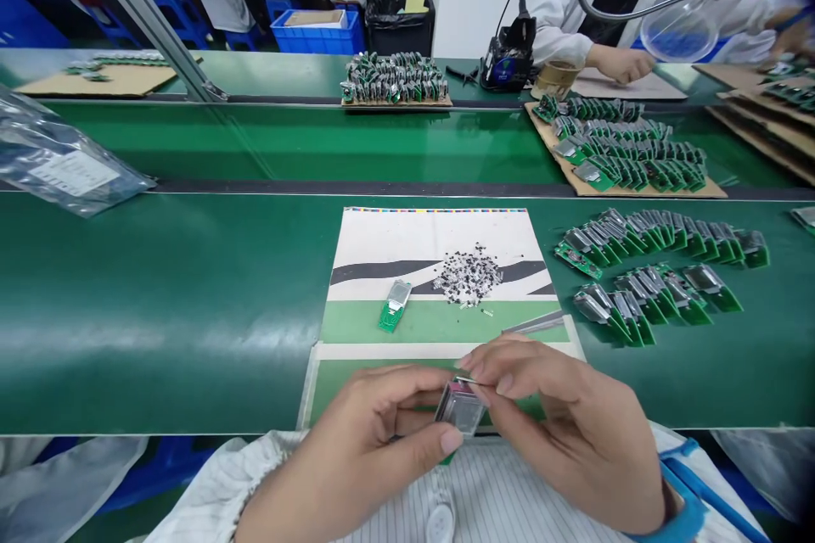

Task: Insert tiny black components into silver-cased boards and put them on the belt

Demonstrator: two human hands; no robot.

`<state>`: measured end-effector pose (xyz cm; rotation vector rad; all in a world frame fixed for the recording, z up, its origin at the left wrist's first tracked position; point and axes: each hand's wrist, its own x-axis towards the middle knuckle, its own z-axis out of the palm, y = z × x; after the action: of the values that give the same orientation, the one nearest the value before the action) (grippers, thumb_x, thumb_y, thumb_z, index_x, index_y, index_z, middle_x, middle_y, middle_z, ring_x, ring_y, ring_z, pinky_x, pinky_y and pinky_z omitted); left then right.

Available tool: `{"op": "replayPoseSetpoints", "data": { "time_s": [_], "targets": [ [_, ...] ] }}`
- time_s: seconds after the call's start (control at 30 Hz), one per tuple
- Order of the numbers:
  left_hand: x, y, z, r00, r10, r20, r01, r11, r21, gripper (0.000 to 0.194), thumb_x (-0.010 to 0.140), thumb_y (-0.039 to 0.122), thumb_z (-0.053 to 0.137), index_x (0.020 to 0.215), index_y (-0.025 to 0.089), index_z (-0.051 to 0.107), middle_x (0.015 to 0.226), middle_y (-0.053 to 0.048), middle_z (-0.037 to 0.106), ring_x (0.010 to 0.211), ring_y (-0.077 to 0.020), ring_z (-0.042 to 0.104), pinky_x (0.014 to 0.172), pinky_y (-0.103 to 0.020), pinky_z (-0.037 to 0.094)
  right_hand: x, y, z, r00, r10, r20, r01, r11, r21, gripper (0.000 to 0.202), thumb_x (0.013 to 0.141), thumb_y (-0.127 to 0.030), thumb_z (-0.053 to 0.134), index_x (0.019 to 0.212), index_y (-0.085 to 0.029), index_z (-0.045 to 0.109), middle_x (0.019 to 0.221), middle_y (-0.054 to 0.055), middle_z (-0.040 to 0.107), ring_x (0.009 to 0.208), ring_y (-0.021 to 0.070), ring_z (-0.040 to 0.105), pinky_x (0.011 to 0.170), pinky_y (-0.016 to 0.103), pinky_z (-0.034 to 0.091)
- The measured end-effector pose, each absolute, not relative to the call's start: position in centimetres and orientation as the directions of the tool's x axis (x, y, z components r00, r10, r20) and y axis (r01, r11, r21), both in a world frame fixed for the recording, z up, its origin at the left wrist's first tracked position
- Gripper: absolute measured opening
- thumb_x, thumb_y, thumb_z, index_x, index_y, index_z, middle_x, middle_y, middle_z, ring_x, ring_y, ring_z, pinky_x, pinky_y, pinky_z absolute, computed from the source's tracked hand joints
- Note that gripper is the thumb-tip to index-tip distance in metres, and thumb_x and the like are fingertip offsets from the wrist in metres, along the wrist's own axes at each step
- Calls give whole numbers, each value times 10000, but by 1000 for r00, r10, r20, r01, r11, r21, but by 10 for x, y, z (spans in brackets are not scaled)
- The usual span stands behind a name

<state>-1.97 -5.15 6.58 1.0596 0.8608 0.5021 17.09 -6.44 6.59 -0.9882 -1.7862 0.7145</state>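
My left hand (375,433) grips a small green circuit board with a silver, glossy block (463,409) on it, between thumb and fingers. The board is tilted up close to my body, and most of its green part is hidden. My right hand (560,416) is closed in a pinch at the block's upper edge. A thin light sliver shows at those fingertips, too small to name. Beyond the hands, a similar circuit board (396,305) lies on the printed sheet (382,237). To its right is a loose pile of tiny black and silver parts (469,275).
Rows of circuit boards (662,237) lean together on the green bench at right. More fill a cardboard sheet (649,184) behind them and another stack (396,81) farther back. A plastic bag (70,161) lies left. Across the bench, a co-worker's hand (621,64) rests near a magnifier (680,34).
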Motion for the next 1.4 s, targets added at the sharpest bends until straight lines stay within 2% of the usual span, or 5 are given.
{"op": "replayPoseSetpoints", "data": {
  "time_s": [0.23, 0.43, 0.57, 0.97, 1.4],
  "targets": [
    [-18, -53, 65, 613, 690, -386, -33, 510, 859, 131, 807, 284, 687, 898, 196, 651, 888, -39, 672, 778, -137, 604, 673, -216, 500, 171, -67, 69, -255, 857, 448, 412, 516, -751, 256, 860, -35, 491, 935, -277, 456, 836, -5, 685, 896, 168, 691, 731, 280, 597],
    [-20, -53, 68, 603, 721, -341, 34, 404, 914, 93, 813, 218, 672, 898, 189, 647, 878, -42, 670, 825, -174, 639, 764, -286, 556, 172, -70, 69, -283, 833, 475, 494, 551, -673, 212, 880, -71, 497, 939, -271, 458, 848, -1, 703, 935, 156, 689, 753, 227, 595],
    [-19, -53, 70, 589, 752, -295, 50, 330, 943, 143, 810, 150, 664, 941, 206, 664, 962, -38, 698, 880, -188, 676, 808, -286, 579, 171, -70, 68, -304, 807, 506, 510, 586, -629, 244, 872, -59, 506, 994, -270, 492, 864, 16, 713, 932, 183, 693, 779, 276, 605],
    [-20, -57, 68, 535, 810, -242, 184, 168, 969, 184, 811, 198, 673, 991, 240, 674, 985, -17, 690, 893, -178, 682, 814, -256, 597, 170, -67, 67, -211, 886, 412, 311, 461, -831, 233, 869, -41, 511, 900, -272, 493, 850, 6, 698, 918, 180, 691, 787, 314, 610],
    [-21, -52, 65, 562, 804, -197, 186, 109, 976, 184, 830, 185, 652, 1007, 233, 649, 981, -6, 676, 893, -150, 682, 821, -246, 601, 174, -60, 62, -292, 853, 432, 213, 499, -840, 297, 856, 36, 475, 969, -235, 522, 870, 7, 688, 972, 159, 673, 850, 273, 582]
  ]
}}
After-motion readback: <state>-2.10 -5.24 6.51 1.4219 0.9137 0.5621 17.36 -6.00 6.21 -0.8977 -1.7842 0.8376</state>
